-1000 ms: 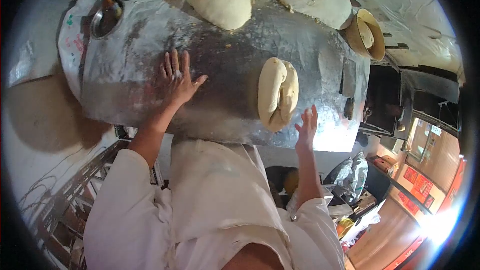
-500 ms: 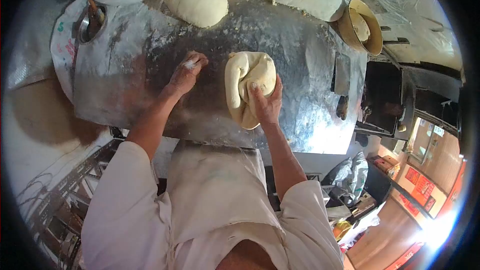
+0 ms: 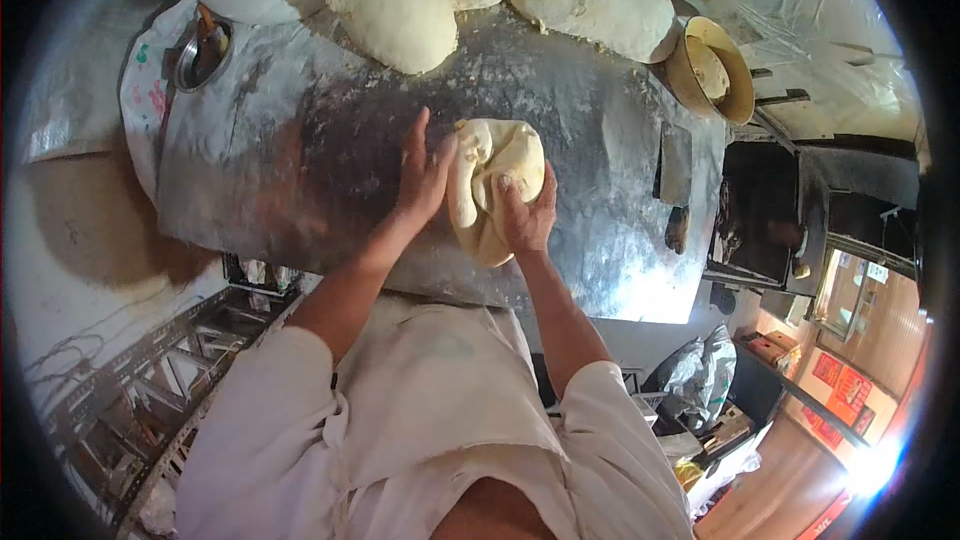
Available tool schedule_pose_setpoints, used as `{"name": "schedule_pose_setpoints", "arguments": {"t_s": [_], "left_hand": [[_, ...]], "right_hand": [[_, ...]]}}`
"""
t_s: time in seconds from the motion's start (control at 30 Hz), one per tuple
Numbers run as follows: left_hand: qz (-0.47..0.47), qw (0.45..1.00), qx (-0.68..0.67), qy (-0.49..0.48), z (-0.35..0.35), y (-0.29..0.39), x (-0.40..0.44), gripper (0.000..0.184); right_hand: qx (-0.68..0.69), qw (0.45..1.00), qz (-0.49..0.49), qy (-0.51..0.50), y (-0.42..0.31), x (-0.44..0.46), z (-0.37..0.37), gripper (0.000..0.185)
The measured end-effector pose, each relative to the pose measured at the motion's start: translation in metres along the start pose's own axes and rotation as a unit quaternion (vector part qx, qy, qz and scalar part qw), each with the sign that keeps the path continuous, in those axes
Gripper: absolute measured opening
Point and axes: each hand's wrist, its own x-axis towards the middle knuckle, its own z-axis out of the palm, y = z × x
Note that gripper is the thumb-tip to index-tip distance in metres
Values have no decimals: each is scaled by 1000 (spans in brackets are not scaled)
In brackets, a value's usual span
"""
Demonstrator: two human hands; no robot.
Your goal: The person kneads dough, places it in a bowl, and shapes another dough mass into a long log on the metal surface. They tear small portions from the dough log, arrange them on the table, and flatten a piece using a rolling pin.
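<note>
A folded lump of dough (image 3: 483, 160) lies on the metal work surface (image 3: 330, 140), with creases running down its top. My right hand (image 3: 528, 212) grips its right side, the thumb pressed onto the top and the fingers around the far edge. Close by on the dough's left, my left hand (image 3: 425, 170) is open, fingers stretched away from me and thumb apart. It is at the dough's left edge; whether it touches cannot be told. Nothing shows in its palm.
Large dough masses (image 3: 395, 15) lie along the far edge. A yellow pot (image 3: 742, 80) containing dough stands at the far right. Nearer sits a flat scraper (image 3: 676, 165) with a dark handle. At far left, a metal bowl (image 3: 187, 65) holds a brown-handled tool.
My left hand has moved right, from over the bare surface to the dough's left side, and its curled fingers have straightened. My right hand stays on the dough.
</note>
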Motion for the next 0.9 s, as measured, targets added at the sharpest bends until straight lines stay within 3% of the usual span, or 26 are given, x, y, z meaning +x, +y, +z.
{"name": "schedule_pose_setpoints", "arguments": {"t_s": [0.07, 0.13, 0.2, 0.27, 0.3, 0.33, 0.4, 0.43, 0.5, 0.53, 0.6, 0.67, 0.73, 0.8, 0.87, 0.9], "left_hand": [[-246, 938, -188, -158, 14, -4, 30, 56], [-243, 942, -174, -151, 32, 10, 37, 57], [-131, 962, -58, -232, 16, 44, 50, 52], [-103, 965, -36, -238, -3, 62, 50, 46], [28, 970, 98, -220, -14, 59, 43, 42], [169, 939, 228, -195, -24, 57, 41, 38], [152, 927, 283, -194, -25, 17, 22, 36], [162, 932, 263, -191, -30, 7, 27, 38], [160, 919, 268, -241, -40, -12, 30, 47], [156, 920, 263, -246, -48, 1, 33, 47], [307, 757, 448, -362, -62, 22, 64, 54], [286, 765, 440, -373, -40, 17, 81, 65], [235, 843, 299, -381, -25, -25, 57, 69], [172, 898, 146, -378, -8, -56, 33, 73], [258, 781, 448, -350, 5, -56, 19, 71], [257, 781, 447, -352, 11, -62, 33, 71]], "right_hand": [[2, 1000, 0, -7, -11, -3, -4, 77], [-28, 996, 83, -16, -31, 3, -4, 74], [-6, 993, 117, -11, -43, -1, 3, 70], [177, 977, 103, -53, -63, -14, 9, 64], [143, 982, 95, -72, -63, -18, 15, 66], [85, 985, 111, -104, -72, -23, 18, 66], [-144, 983, 33, -105, -27, -22, 37, 65], [-138, 985, 31, -99, -28, -12, 39, 65], [-68, 989, -120, -48, -30, -13, 33, 64], [-28, 994, -102, -15, -50, -9, 34, 62], [-55, 985, -161, -17, -90, 19, 36, 61], [-109, 978, -161, -71, -107, 41, 65, 62], [-291, 924, -201, -147, -102, 48, 79, 67], [-245, 932, -243, -115, -91, 44, 78, 69], [-232, 924, -270, -142, -80, 51, 75, 65], [-219, 927, -268, -147, -72, 61, 77, 63]]}}
